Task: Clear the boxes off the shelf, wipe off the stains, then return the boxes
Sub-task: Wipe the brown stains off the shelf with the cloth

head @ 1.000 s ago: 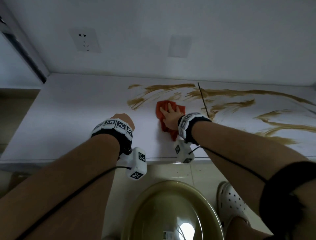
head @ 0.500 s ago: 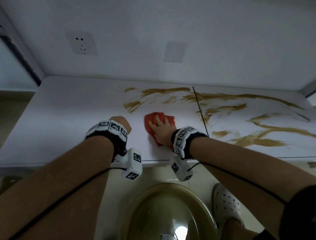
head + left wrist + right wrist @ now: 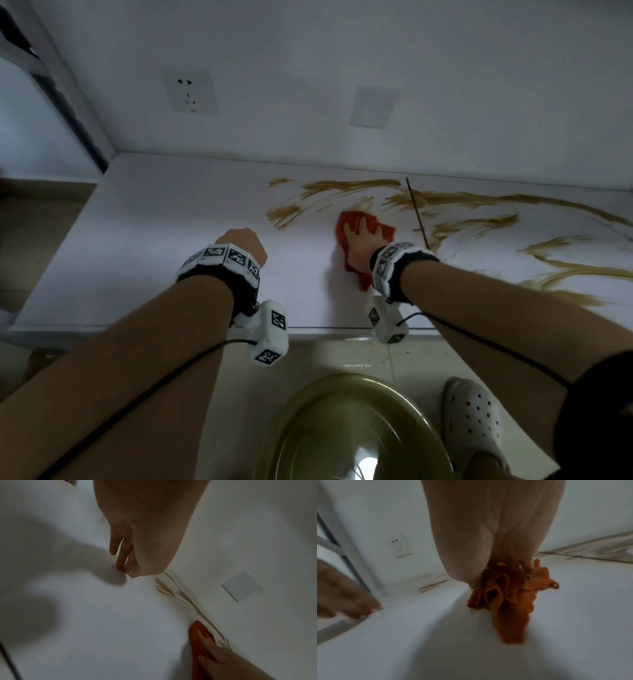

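No boxes are in view. The white shelf (image 3: 154, 240) carries brown smeared stains (image 3: 342, 186) from its middle to the right end. My right hand (image 3: 359, 245) presses a red-orange cloth (image 3: 386, 231) flat on the shelf with spread fingers, just left of a dark seam. In the right wrist view the cloth (image 3: 510, 608) lies bunched under the palm. My left hand (image 3: 241, 241) holds nothing and rests its fingertips (image 3: 126, 570) on bare shelf to the left of the stains (image 3: 171, 592).
A wall socket (image 3: 189, 90) and a blank wall plate (image 3: 373, 107) sit above the shelf. A thin dark seam (image 3: 416, 212) crosses the shelf. Below its front edge are an olive round lid (image 3: 352, 428) and a white clog (image 3: 476, 418). A window frame (image 3: 61, 96) stands at the left.
My right hand drew the cloth toward the front edge, then pushed it back out toward the seam and the stains. The left hand stayed planted.
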`<state>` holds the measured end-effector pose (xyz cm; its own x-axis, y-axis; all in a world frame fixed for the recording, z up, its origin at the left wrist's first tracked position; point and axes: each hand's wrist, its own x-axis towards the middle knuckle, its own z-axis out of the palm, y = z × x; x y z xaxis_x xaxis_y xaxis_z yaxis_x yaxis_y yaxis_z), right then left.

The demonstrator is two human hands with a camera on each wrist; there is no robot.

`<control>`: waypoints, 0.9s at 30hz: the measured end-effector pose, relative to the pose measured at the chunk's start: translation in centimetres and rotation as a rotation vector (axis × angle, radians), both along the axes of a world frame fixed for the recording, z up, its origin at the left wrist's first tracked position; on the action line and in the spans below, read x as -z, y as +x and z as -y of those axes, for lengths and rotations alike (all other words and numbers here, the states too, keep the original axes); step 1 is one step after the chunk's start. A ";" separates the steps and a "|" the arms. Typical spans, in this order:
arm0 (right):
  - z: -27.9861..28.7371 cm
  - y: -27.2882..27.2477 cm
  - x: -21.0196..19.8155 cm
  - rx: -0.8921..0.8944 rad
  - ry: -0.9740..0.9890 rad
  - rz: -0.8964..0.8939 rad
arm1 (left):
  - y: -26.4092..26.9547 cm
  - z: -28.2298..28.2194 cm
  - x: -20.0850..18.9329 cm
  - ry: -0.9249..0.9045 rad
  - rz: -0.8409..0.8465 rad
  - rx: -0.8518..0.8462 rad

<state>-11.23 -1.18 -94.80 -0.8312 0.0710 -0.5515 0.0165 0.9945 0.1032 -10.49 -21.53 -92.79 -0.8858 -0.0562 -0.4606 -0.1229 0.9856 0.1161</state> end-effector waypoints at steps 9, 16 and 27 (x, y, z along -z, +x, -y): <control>7.2 1.6 1.8 -0.386 -0.138 0.074 | 1.9 0.8 -0.4 0.054 -0.033 -0.059; 8.4 -2.9 1.1 -0.278 -0.126 0.026 | 1.0 1.7 0.8 0.084 -0.052 -0.100; 3.7 -0.1 1.0 -0.033 -0.131 -0.049 | 0.3 2.2 0.8 0.065 -0.091 -0.077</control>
